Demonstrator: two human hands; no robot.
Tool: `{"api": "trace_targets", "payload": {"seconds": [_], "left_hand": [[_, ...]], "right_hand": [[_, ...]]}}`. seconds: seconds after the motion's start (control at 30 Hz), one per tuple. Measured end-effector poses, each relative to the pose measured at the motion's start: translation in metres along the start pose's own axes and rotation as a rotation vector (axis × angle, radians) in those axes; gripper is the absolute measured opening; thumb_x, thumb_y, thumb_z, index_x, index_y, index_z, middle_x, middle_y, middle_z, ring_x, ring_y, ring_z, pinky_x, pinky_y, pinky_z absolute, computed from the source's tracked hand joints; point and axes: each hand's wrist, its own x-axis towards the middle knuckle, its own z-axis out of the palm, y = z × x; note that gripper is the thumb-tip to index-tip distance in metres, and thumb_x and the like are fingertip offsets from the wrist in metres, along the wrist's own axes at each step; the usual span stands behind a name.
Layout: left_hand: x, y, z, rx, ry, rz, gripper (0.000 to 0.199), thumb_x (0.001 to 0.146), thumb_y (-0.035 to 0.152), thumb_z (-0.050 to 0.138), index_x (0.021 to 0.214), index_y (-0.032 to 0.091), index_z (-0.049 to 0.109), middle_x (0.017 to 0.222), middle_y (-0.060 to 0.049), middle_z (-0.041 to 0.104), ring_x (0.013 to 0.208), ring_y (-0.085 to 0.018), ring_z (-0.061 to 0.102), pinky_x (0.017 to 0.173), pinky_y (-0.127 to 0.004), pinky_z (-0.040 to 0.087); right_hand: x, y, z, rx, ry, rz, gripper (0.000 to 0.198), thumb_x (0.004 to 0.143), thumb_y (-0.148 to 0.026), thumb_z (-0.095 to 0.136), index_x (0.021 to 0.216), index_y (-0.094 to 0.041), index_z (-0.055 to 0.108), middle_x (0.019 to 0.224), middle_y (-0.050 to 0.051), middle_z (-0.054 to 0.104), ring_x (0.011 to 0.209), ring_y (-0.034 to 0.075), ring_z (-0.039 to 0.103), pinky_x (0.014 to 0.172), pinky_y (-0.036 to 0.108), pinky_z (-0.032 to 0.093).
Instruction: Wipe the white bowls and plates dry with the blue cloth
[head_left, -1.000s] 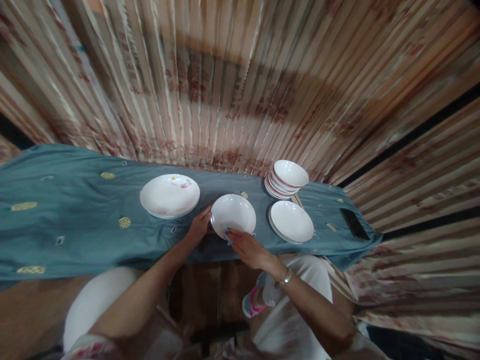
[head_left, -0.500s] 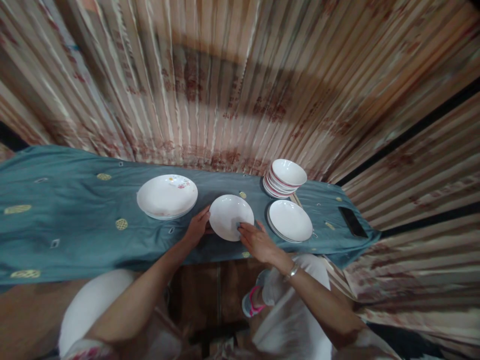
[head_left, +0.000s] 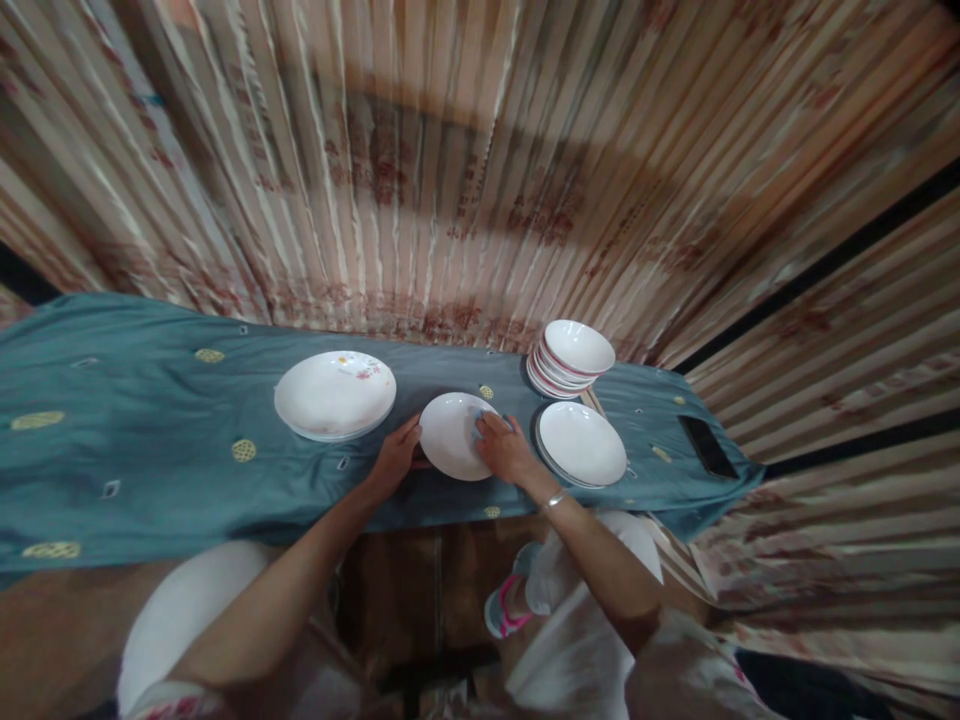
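A small white plate (head_left: 448, 440) is at the middle of the cloth-covered table, between my hands. My left hand (head_left: 396, 456) holds its left edge, with the thumb by the rim and the other fingers partly hidden beneath. My right hand (head_left: 507, 448) lies over the plate's right side, fingers apart and slightly bent, their tips on its inner face. Bluish spots show at those fingertips, too small to make out. To the left sits a stack of larger white plates (head_left: 330, 398) with a flower print. More small white plates (head_left: 581, 445) are stacked to the right.
Several white bowls with red rims (head_left: 576, 350) stand nested at the back right. A dark flat phone-like object (head_left: 707, 446) lies near the right end of the teal tablecloth (head_left: 172, 420). A pleated curtain (head_left: 420, 200) hangs close behind the table.
My right hand has shifted up and slightly left across the plate, its fingers more bent now. My left hand stays at the plate's left edge.
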Motion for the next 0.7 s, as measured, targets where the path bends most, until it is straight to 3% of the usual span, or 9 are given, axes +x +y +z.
{"api": "trace_targets", "payload": {"seconds": [0.13, 0.27, 0.43, 0.53, 0.63, 0.7], "left_hand": [[0.001, -0.001, -0.002, 0.007, -0.017, 0.024, 0.048, 0.089, 0.025, 0.062, 0.136, 0.016, 0.062, 0.111, -0.011, 0.074, 0.084, -0.025, 0.072, 0.065, -0.037, 0.063], [0.007, -0.003, -0.006, 0.086, -0.03, 0.077, 0.043, 0.086, 0.026, 0.065, 0.128, 0.016, 0.068, 0.09, -0.007, 0.076, 0.072, -0.022, 0.069, 0.056, -0.03, 0.058], [0.01, -0.003, -0.013, 0.301, -0.016, 0.205, 0.036, 0.081, 0.034, 0.066, 0.11, 0.015, 0.075, 0.076, -0.005, 0.07, 0.063, -0.02, 0.061, 0.048, -0.027, 0.051], [0.012, 0.003, -0.02, 0.471, -0.046, 0.324, 0.021, 0.082, 0.036, 0.066, 0.087, 0.019, 0.077, 0.068, -0.004, 0.066, 0.062, -0.02, 0.059, 0.055, -0.027, 0.05], [0.011, 0.014, -0.027, 0.832, -0.049, 0.496, 0.024, 0.086, 0.033, 0.06, 0.068, 0.02, 0.07, 0.066, -0.007, 0.062, 0.072, -0.024, 0.062, 0.075, -0.032, 0.051], [0.008, 0.02, -0.028, 1.055, -0.03, 0.576, 0.027, 0.09, 0.032, 0.054, 0.076, 0.018, 0.072, 0.077, -0.011, 0.065, 0.08, -0.026, 0.064, 0.085, -0.037, 0.05]], "right_hand": [[0.023, -0.007, 0.01, 0.041, 0.02, -0.006, 0.042, 0.097, -0.023, 0.049, 0.138, -0.014, 0.055, 0.149, 0.018, 0.052, 0.144, 0.029, 0.042, 0.12, 0.052, 0.031], [0.035, -0.022, 0.016, 0.135, 0.031, -0.078, 0.045, 0.094, -0.024, 0.054, 0.137, -0.01, 0.055, 0.147, 0.019, 0.053, 0.141, 0.027, 0.045, 0.119, 0.044, 0.037], [0.027, -0.039, 0.015, 0.374, -0.009, -0.114, 0.045, 0.088, -0.009, 0.052, 0.132, -0.013, 0.062, 0.146, 0.015, 0.057, 0.14, 0.025, 0.047, 0.121, 0.043, 0.036], [0.015, -0.038, 0.009, 0.552, -0.008, -0.086, 0.041, 0.087, -0.01, 0.051, 0.123, -0.015, 0.069, 0.135, 0.01, 0.066, 0.13, 0.025, 0.058, 0.116, 0.042, 0.042], [-0.004, -0.03, 0.005, 0.92, 0.026, 0.069, 0.032, 0.088, -0.025, 0.055, 0.114, -0.017, 0.072, 0.112, 0.006, 0.076, 0.106, 0.024, 0.07, 0.098, 0.04, 0.054], [-0.018, -0.026, 0.003, 1.37, 0.089, 0.276, 0.031, 0.082, -0.036, 0.065, 0.106, -0.018, 0.072, 0.1, 0.005, 0.078, 0.092, 0.023, 0.073, 0.087, 0.038, 0.058]]}}
